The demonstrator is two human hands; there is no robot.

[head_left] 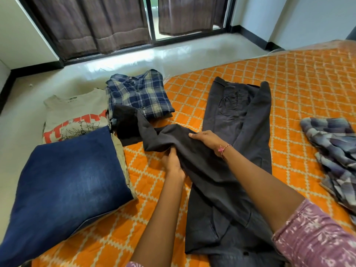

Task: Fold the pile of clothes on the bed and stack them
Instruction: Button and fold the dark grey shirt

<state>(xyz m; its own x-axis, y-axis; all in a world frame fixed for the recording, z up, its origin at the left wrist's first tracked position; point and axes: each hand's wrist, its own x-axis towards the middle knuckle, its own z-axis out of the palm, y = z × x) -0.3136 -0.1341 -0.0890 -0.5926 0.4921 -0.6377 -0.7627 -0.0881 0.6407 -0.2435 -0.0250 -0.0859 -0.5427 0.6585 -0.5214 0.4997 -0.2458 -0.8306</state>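
Trousers point(237, 120) first, dark grey and laid lengthwise down the middle of the orange quilted bed point(300, 78), with one leg pulled across to our left toward the folded piles. We judge this cloth soft and limp with a bit of weight, so it will sag and bunch wherever it goes unsupported; best taken near the hem or along a seam, both sides at once, so the leg lies flat when it comes over.

Our left hand point(173, 160) is curled round a bunch of that leg from below, gripping it. Our right hand point(207, 138) lies on top of the same leg with the fingers fairly straight, pressing the fabric down, not clutching it.

On the left we have folded jeans point(65, 184), a grey printed T-shirt point(75, 114) and a blue checked shirt point(138, 93) already done. A crumpled plaid garment point(333, 147) waits on the right.
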